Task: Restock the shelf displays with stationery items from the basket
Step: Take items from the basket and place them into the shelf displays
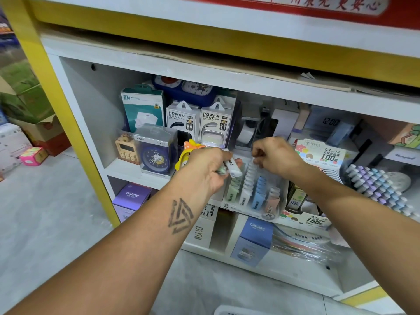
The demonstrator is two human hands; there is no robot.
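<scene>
Left hand fingers clamped on small white plastic lead cases; right hand fingers pinched at white row in clear display tray just beyond; slide cases upright into matching row

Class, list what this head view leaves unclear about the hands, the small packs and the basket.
- Left hand: grips a white pack, but its print is too blurred to read, and its fingers hide what else they hold.
- Right hand: curled fingers hide whether they pinch a pack in the display tray.
- Basket: cut off by the bottom edge; contents unseen.
</scene>
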